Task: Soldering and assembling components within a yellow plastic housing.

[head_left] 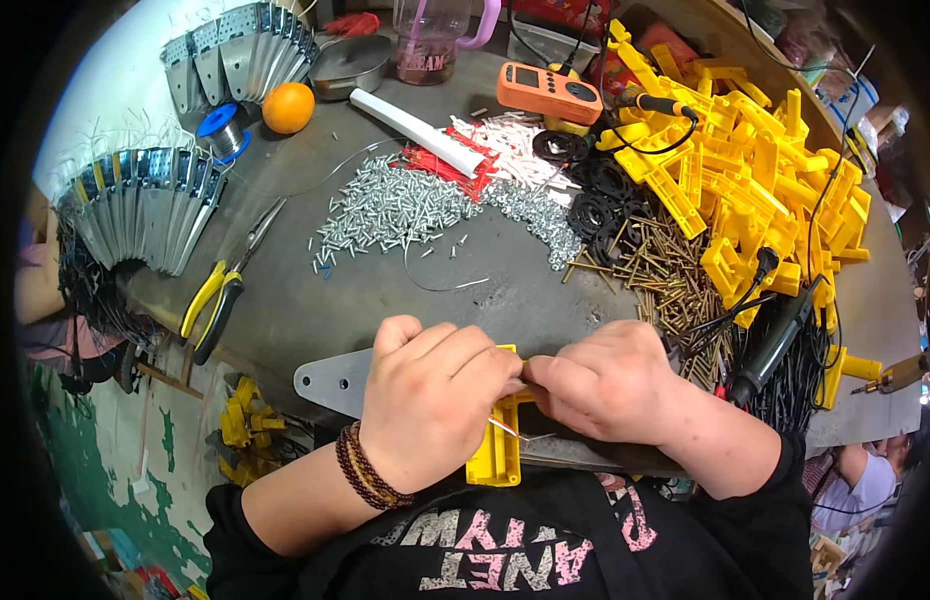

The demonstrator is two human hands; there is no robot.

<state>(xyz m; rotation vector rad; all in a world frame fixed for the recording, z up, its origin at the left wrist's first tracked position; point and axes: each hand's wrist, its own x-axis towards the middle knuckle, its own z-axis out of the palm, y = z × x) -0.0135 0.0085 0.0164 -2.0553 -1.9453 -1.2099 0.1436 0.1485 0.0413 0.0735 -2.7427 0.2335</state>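
Observation:
At the near table edge, my left hand (430, 400) is closed over a yellow plastic housing (495, 462) and hides its middle. A flat grey metal blade (325, 384) with round holes sticks out to the left from under this hand. Close by on the right, my right hand (610, 385) is closed in a pinch, its fingertips meeting those of the left above the housing. Whatever lies between the right fingertips is hidden. A thin wire with a red-and-white section (502, 427) runs across the housing below my fingers.
Silver screws (385, 205), brass-coloured long screws (670, 285) and black rings (592, 213) lie in piles. Yellow housings (755, 160) are heaped at right beside a black-handled tool (770, 350). Pliers (230, 285), a solder spool (222, 133), an orange (288, 108) and fanned metal blades (150, 210) sit left.

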